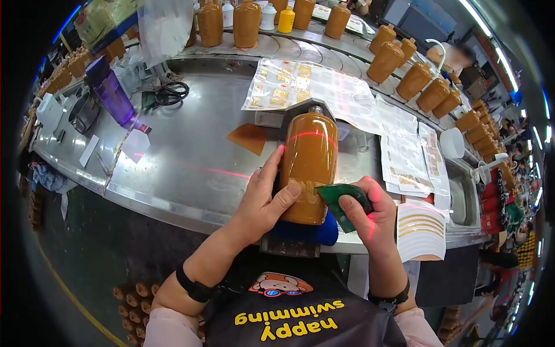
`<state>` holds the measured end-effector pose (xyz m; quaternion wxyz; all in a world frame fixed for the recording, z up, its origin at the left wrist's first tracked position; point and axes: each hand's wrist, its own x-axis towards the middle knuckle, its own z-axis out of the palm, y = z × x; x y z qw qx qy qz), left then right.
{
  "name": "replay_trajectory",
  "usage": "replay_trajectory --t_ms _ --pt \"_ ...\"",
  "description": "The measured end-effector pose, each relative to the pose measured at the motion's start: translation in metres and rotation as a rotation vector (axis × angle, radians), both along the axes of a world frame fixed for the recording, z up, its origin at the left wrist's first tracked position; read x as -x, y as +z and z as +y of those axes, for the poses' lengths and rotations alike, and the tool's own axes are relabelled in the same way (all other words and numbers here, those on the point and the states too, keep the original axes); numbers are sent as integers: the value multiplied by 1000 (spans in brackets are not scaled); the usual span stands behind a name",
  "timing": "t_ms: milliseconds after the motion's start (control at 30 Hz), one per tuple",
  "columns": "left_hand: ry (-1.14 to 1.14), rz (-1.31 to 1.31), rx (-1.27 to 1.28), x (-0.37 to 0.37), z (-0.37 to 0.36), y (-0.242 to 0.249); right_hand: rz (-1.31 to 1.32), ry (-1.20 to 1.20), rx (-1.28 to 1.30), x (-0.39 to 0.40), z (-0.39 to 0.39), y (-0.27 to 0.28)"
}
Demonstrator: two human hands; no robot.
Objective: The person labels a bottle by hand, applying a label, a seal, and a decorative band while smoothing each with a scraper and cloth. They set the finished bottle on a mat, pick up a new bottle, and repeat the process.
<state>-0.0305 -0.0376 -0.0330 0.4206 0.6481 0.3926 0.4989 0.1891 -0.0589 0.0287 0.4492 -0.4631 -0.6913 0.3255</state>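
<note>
A glossy brown ceramic bottle lies on a dark cradle, its neck pointing away from me. A red laser line crosses its upper body, and a patterned gold band runs around the lower part. My left hand grips the bottle's left side, thumb on the front near the band. Pinched in my right hand is a green flexible scraper, its edge touching the band's right side. A blue cloth or pad shows under the bottle's base.
Sheets of gold decals cover the table's back and right. Scissors, a purple water bottle and a brown triangular piece are left. White paper with gold strips lies right. Several brown bottles stand on a conveyor behind.
</note>
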Motion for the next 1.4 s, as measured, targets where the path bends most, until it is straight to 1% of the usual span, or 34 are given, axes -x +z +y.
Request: replay_trajectory --t_ms 100,200,300,333,367,433,467,500,533,567,600,633,700,800,833,900,933,1033,1067,1167,1200,1300,1400 --pt "-4 -13 16 0 0 5 6 0 -12 0 -1 1" --pt "5 -33 36 -1 -1 7 -46 -107 -127 -1 -1 0" --pt "11 -28 31 -1 0 8 -348 -30 -471 6 -7 -5" --pt "7 -40 29 -2 1 5 -351 151 -507 8 -11 -3" --pt "4 -52 28 -2 1 3 -295 357 -431 7 -13 7" --pt "49 -43 36 -4 -3 8 -134 430 -349 5 -10 11" --pt "70 -40 37 -5 -6 12 -143 228 -297 1 -11 8" --pt "120 163 -152 -3 -11 20 -150 28 -247 -5 -10 2" --pt "173 367 -344 0 -19 30 173 -62 69 -5 -14 -7" --pt "221 572 -531 3 -28 41 416 -140 194 1 -13 -13" --pt "127 644 -624 -8 -38 53 462 -147 229 5 -12 -17" --pt "55 707 -720 -20 -44 52 503 -149 262 7 -10 -21" --pt "150 892 -809 -30 -43 38 460 -123 270 11 -9 -28" --pt "284 927 -708 -25 -51 37 375 -114 277 11 -7 -30" --pt "292 896 -677 -23 -52 34 338 -119 280 10 -7 -30" --pt "324 840 -611 -14 -57 29 365 -124 297 11 -5 -34" --pt "301 842 -595 -8 -58 25 372 -125 299 11 -5 -33" --pt "329 713 -404 8 -55 14 359 -112 291 9 -6 -38" --pt "346 725 -428 10 -55 12 349 -110 278 8 -4 -39" --pt "225 807 -648 -10 -51 50 347 -135 276 13 -6 -34" --pt "146 892 -633 -19 -47 53 359 -143 284 14 -6 -32" --pt "224 894 -680 -23 -41 40 380 -140 294 17 -4 -30" --pt "312 773 -564 -12 -45 27 384 -143 305 14 -7 -33"
